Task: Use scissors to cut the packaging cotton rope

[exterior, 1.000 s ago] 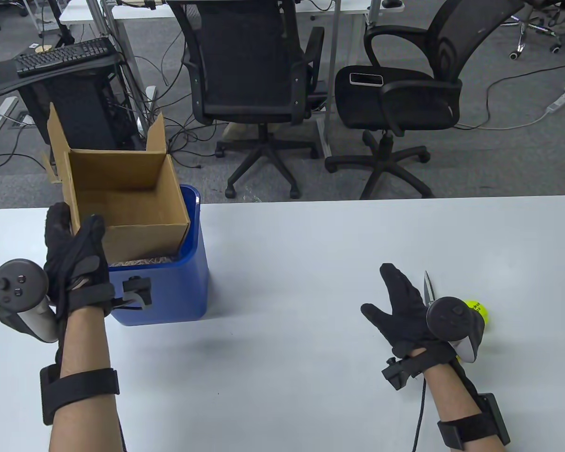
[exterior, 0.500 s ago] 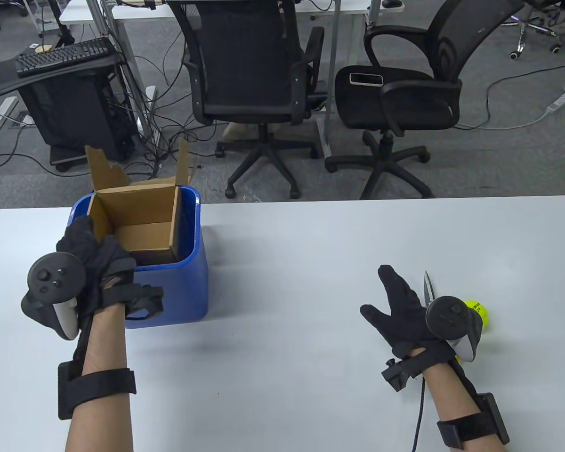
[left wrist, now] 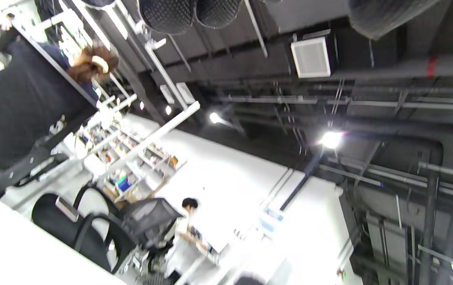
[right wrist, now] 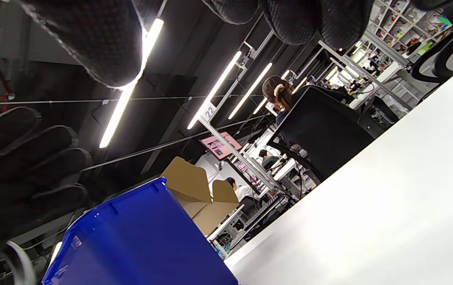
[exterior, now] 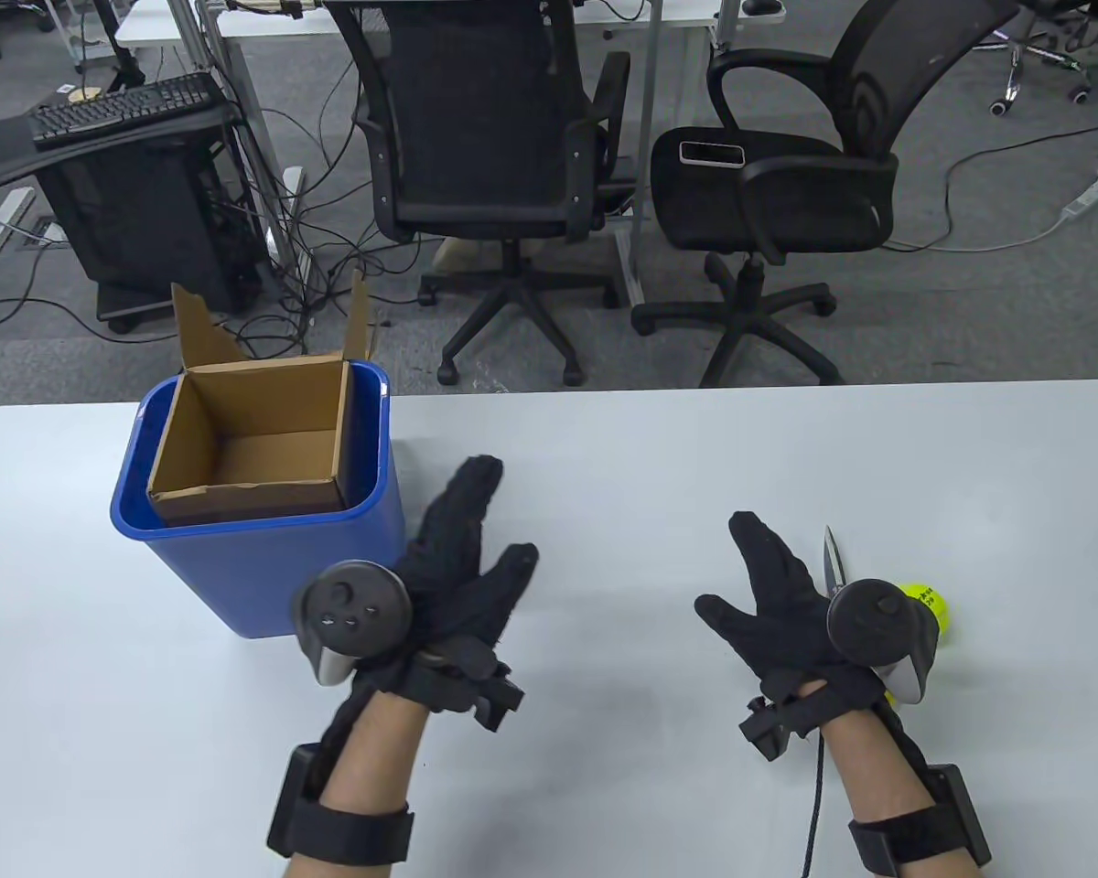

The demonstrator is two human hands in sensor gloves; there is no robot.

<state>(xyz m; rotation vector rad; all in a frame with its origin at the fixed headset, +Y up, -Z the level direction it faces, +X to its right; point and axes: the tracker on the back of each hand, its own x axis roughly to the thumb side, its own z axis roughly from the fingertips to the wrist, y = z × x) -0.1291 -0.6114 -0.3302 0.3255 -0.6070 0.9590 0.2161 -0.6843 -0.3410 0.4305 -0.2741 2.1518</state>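
The scissors lie on the table just right of my right hand; I see the metal blade tip [exterior: 832, 556] and a yellow handle [exterior: 926, 607], and the tracker hides the rest. My right hand [exterior: 767, 587] is open with its fingers spread and holds nothing. My left hand [exterior: 465, 558] is open and empty over the table, just right of the blue bin [exterior: 265, 567]. An open, empty cardboard box [exterior: 254, 439] stands inside the bin. No cotton rope shows in any view. The right wrist view shows the bin [right wrist: 143, 245], the box flaps [right wrist: 194, 190] and my left glove [right wrist: 20, 158].
The white table [exterior: 604, 457] spreads between and beyond my hands. Two black office chairs [exterior: 494, 137] stand behind its far edge, one with a phone [exterior: 712, 153] on its seat. The left wrist view points at the ceiling and shows no fingers.
My left hand set the cardboard box down into the blue bin, let go of it, and moved right to the middle of the table. My right hand has barely moved.
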